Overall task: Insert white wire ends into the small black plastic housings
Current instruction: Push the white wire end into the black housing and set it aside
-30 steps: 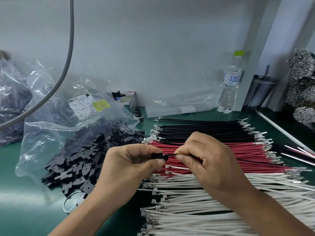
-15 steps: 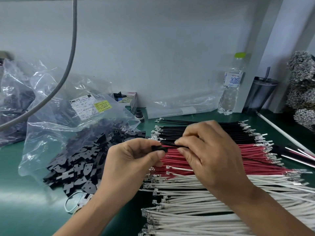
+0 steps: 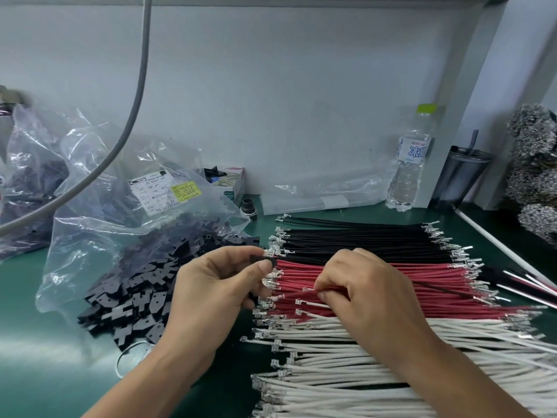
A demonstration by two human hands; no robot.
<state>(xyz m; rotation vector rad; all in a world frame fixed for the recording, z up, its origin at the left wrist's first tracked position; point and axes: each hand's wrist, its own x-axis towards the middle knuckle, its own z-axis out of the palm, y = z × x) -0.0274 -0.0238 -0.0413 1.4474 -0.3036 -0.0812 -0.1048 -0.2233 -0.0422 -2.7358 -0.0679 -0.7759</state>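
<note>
Green desk (image 3: 36, 297) against a pale wall, left hand (image 3: 211, 285) pinching a black housing (image 3: 266, 262), right hand (image 3: 364, 291) pinching a red wire (image 3: 310, 292) from the bundle

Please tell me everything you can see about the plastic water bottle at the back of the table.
The water bottle stands upright on the green table, against the grey wall. It is clear, ribbed plastic with a light green cap and a white label with blue print. It looks nearly empty. A dark tumbler stands to its right; no hand touches it.
</note>
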